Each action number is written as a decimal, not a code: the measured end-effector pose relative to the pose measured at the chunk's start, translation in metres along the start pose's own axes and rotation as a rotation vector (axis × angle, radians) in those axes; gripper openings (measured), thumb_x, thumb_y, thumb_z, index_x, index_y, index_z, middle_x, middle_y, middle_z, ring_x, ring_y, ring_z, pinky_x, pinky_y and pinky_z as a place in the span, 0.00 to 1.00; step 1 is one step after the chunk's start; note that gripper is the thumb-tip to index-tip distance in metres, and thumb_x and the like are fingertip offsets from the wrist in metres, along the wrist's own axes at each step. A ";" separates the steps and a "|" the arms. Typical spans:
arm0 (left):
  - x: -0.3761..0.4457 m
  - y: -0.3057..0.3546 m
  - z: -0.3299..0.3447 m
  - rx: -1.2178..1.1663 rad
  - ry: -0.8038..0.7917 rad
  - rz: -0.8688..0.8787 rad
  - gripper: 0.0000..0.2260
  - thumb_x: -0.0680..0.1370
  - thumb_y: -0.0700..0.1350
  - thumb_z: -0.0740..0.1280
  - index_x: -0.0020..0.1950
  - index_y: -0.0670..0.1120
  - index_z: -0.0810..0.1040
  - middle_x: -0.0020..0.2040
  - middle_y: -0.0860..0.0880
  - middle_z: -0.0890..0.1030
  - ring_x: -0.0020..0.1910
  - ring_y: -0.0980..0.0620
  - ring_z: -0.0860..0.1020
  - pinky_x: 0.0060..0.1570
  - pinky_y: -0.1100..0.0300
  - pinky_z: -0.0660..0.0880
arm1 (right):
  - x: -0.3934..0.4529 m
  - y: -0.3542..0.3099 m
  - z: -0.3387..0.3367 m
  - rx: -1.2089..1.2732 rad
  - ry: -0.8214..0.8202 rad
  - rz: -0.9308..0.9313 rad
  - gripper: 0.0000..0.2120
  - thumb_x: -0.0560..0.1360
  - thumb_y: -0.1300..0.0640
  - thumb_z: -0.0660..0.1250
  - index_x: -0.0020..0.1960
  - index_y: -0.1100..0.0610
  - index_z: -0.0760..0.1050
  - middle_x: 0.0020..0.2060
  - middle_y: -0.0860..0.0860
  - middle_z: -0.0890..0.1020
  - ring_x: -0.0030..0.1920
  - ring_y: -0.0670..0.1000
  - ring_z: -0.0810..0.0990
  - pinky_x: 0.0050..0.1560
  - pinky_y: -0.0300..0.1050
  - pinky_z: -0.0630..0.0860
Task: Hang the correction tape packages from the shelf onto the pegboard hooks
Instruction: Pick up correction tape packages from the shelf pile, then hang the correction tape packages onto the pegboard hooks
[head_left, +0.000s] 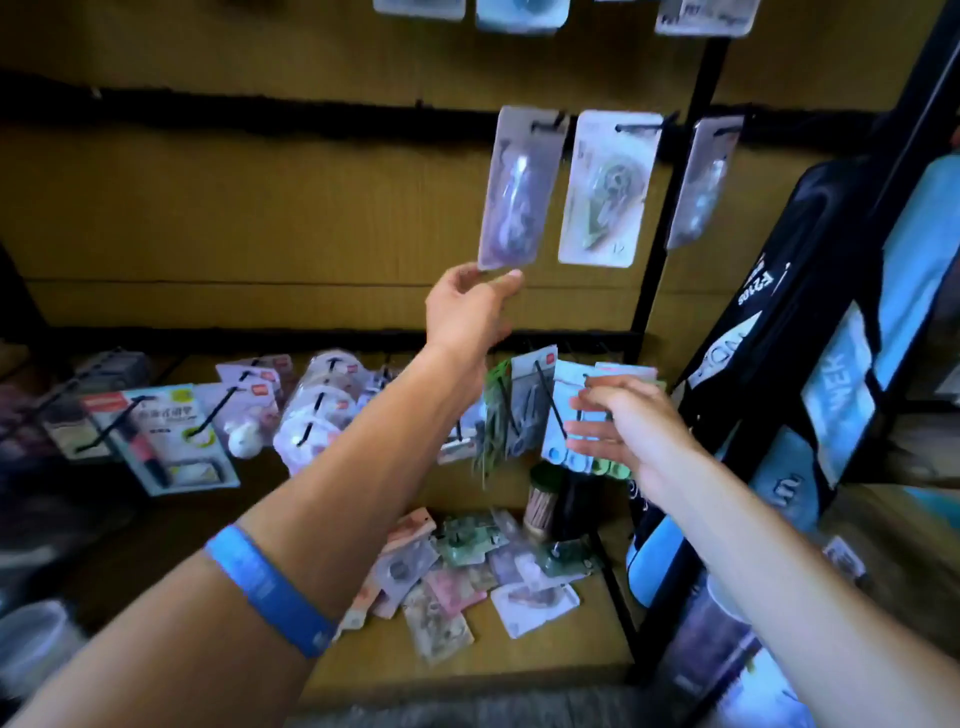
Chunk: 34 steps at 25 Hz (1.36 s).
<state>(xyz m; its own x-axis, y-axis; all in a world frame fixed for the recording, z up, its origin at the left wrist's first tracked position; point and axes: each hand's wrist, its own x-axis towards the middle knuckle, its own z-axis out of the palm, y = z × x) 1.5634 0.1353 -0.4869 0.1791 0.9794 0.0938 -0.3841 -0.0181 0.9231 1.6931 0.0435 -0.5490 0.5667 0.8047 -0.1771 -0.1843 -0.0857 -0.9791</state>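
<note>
Packages of correction tape occupy three places. One purple package (514, 189) hangs from a black hook (548, 126) at upper centre of the frame; the left hand (470, 306) reaches up from the lower left and pinches its bottom edge between thumb and fingertips. Just beside it to the right hangs a green package (608, 189), and a third package (701, 182) hangs further right, apart from both hands. The right hand (621, 431), at centre right and lower than the left, grips a small fan of blue and green packages (574, 415) with fingers curled round them. A loose heap of packages (467, 571) lies on the shelf (519, 670) at lower centre, below both hands and touched by neither. A blue wristband (270, 590) sits on the left forearm. Other carded goods (171, 436) hang on hooks at left, blurred.
</note>
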 end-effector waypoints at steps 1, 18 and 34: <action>-0.017 -0.014 -0.012 -0.044 0.017 -0.001 0.08 0.76 0.38 0.70 0.52 0.47 0.76 0.48 0.46 0.80 0.45 0.51 0.78 0.42 0.58 0.78 | -0.002 0.008 0.001 0.018 -0.023 0.000 0.06 0.77 0.66 0.64 0.51 0.58 0.75 0.48 0.60 0.81 0.35 0.58 0.82 0.32 0.49 0.82; 0.003 -0.329 -0.254 0.597 0.307 -0.407 0.12 0.74 0.34 0.64 0.48 0.50 0.77 0.47 0.43 0.81 0.50 0.38 0.80 0.49 0.49 0.78 | 0.127 0.340 0.066 -0.103 0.192 0.332 0.08 0.72 0.63 0.70 0.37 0.52 0.76 0.44 0.63 0.84 0.43 0.62 0.82 0.37 0.55 0.78; 0.151 -0.446 -0.323 1.711 -0.464 -0.515 0.48 0.51 0.67 0.68 0.69 0.50 0.69 0.66 0.43 0.73 0.66 0.39 0.70 0.63 0.44 0.70 | 0.271 0.441 0.119 0.028 0.206 0.628 0.30 0.61 0.41 0.78 0.56 0.57 0.78 0.47 0.55 0.83 0.39 0.55 0.82 0.38 0.48 0.82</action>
<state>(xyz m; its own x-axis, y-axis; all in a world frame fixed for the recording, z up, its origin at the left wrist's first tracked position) 1.4697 0.3559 -1.0052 0.2850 0.8315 -0.4768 0.9572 -0.2211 0.1866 1.6695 0.2937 -1.0172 0.4864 0.4771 -0.7320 -0.5491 -0.4847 -0.6809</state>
